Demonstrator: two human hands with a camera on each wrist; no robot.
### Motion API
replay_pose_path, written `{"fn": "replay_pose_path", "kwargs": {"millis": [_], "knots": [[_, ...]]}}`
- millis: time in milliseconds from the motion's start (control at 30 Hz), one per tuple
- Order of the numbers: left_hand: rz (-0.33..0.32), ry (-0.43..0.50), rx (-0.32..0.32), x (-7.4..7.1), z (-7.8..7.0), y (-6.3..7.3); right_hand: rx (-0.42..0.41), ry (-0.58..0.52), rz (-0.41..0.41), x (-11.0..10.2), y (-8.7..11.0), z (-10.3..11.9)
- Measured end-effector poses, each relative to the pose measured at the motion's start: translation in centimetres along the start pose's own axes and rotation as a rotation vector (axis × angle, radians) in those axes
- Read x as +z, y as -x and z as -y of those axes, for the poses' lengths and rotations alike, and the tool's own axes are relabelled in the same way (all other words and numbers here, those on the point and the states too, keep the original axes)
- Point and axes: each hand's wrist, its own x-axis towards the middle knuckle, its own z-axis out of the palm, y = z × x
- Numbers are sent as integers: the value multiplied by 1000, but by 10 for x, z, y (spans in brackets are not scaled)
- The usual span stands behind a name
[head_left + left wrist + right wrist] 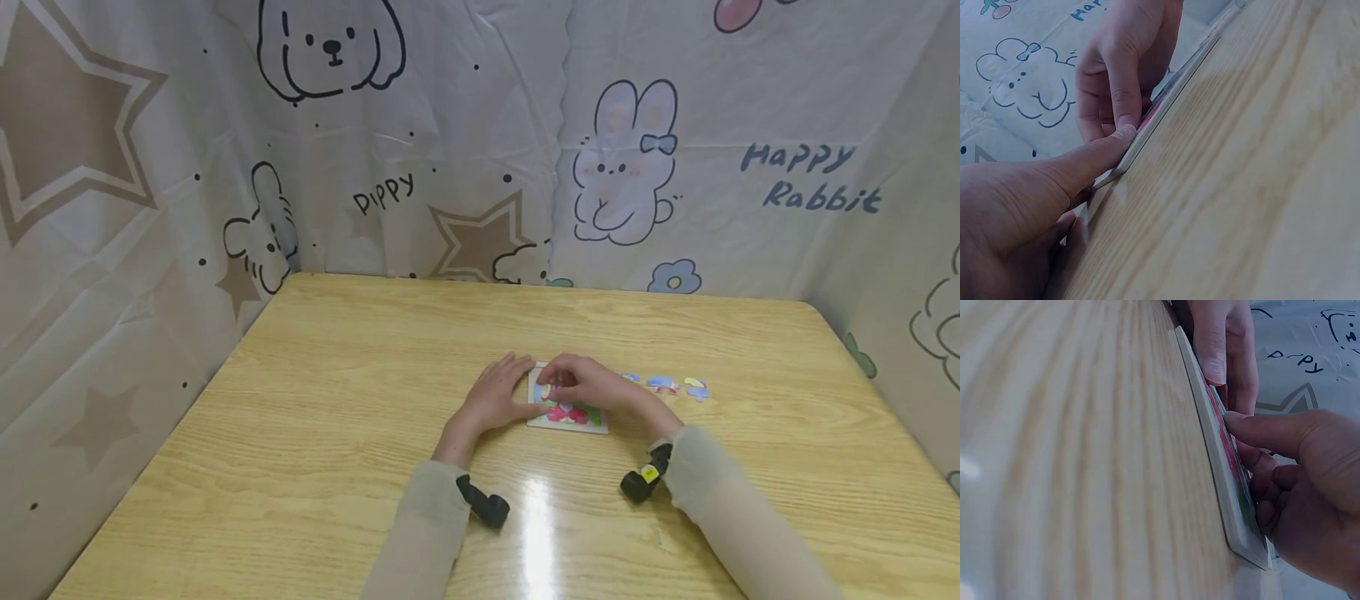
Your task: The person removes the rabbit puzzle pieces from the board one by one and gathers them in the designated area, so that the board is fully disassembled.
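A small jigsaw puzzle board [566, 429] with a pale frame lies flat on the table, a pink and green picture showing in it. The left hand [497, 396] rests at the board's left side, fingers extended toward its far corner and thumb pressing on the near left part. Over the board, the right hand [588, 385] has curled fingers, with thumb and index pinching a small puzzle piece [547, 391] against the picture; the fingers hide much of that piece. In the right wrist view the right thumb [1260, 431] touches the picture close to the left thumb [1213, 369].
Several loose puzzle pieces lie in a row right of the board, among them a blue and yellow piece [697, 388] and a blue and red one [663, 384]; the right forearm partly covers the row. The wooden table [337, 375] meets a printed curtain [465, 150] behind.
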Motion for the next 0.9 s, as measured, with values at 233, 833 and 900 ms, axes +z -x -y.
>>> {"fn": "replay_pose_path", "kwargs": {"millis": [233, 833, 900], "knots": [[-6, -5, 5, 0, -1, 2, 37, -28, 50, 2, -2, 3], [-21, 9, 23, -1, -3, 1, -184, 77, -101, 9, 6, 10], [-23, 12, 28, -1, -3, 0, -205, 89, -113, 9, 6, 11]]}}
